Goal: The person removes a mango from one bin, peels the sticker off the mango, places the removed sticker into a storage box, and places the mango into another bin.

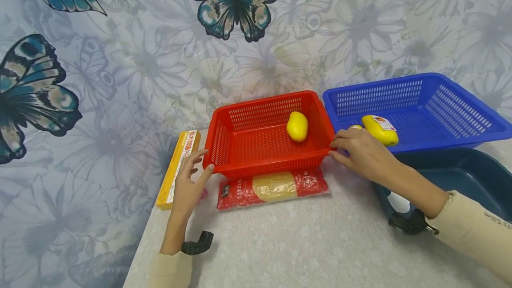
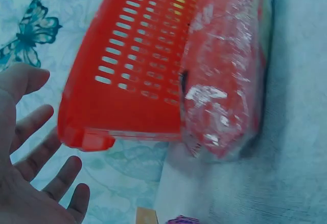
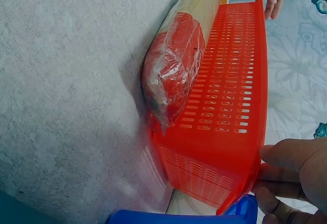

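A red plastic basket [image 1: 276, 162] with slotted walls stands against the wall, with a smooth yellow mango [image 1: 297, 126] inside at its right. My right hand [image 1: 362, 150] pinches the basket's front right corner, thumb and fingertips at the rim; the right wrist view has the thumb [image 3: 286, 152] on the near side. At the front left corner is my left hand [image 1: 191, 186], its fingers spread and loosely bent. In the left wrist view that palm faces the corner, thumb and fingers apart. Along the basket's front lies a clear-wrapped packet of noodles [image 1: 274, 188] with red ends.
A blue basket [image 1: 472, 138] stands at the right, with a labelled yellow mango [image 1: 382, 130] and another yellow piece partly hidden by my right hand. In front of it sits a dark teal basin [image 1: 460, 170]. A yellow and white box [image 1: 176, 170] lies at the left by the wall.
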`<action>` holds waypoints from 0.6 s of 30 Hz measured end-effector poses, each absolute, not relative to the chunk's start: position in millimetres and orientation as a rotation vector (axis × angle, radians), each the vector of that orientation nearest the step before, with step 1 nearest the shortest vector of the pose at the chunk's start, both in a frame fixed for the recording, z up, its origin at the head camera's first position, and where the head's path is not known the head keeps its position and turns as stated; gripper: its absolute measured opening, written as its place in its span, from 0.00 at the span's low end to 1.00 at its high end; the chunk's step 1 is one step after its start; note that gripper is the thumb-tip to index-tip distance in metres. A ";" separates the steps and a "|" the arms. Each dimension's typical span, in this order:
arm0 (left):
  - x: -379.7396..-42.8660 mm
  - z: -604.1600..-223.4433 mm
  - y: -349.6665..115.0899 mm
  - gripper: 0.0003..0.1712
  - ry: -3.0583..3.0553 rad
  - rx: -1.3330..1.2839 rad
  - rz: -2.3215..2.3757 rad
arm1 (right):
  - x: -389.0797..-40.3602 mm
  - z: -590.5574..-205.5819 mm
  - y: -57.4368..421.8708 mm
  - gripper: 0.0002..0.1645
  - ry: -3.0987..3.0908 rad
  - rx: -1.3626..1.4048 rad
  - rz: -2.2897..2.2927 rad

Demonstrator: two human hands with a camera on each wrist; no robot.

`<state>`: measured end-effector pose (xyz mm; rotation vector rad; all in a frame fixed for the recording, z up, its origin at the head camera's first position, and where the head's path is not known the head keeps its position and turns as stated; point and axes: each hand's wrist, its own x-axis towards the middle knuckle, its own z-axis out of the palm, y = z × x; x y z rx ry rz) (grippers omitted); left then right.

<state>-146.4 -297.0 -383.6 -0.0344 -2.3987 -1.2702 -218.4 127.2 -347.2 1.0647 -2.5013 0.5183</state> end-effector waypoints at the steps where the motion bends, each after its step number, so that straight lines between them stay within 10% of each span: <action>1: -146.9 -385.0 -297.0 0.27 -2.391 -0.018 -1.283 | -218.5 -347.6 127.6 0.11 -2.500 1.063 0.516; 18: -150.7 -405.3 -305.1 0.24 -2.378 0.092 -1.257 | -212.0 -330.3 131.3 0.10 -2.607 1.063 0.527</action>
